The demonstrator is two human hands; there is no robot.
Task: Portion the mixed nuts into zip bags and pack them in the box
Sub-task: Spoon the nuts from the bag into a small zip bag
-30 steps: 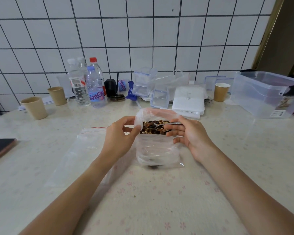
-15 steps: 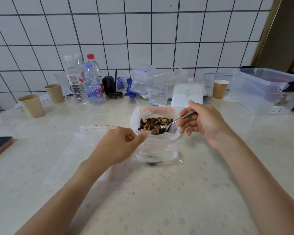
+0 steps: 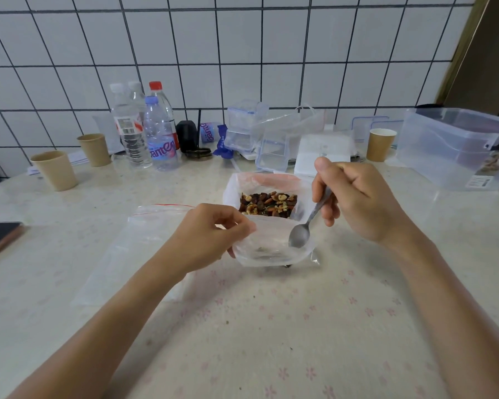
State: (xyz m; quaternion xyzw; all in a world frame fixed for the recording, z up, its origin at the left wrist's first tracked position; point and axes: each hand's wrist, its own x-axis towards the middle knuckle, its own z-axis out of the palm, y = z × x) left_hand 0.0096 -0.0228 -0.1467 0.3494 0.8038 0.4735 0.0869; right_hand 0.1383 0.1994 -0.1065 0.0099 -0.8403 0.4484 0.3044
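One small clear zip bag [image 3: 271, 249] nearly empty, left hand [image 3: 211, 234] pinching its mouth open on counter [image 3: 271, 326]. Right hand [image 3: 355, 203] gripping metal spoon [image 3: 306, 228], tipping into it. Mixed nuts [image 3: 267, 204] remaining in clear supply bag behind. Clear plastic box [image 3: 455, 145] appearing unpacked, far right.

Bare counter [image 3: 271, 326] is lying open across the lower frame. Bottles [image 3: 144, 133], paper cups [image 3: 55, 169] and stacked containers [image 3: 254, 131] are crowding the upper centre; a clear box [image 3: 455, 148] is blocking the upper right.
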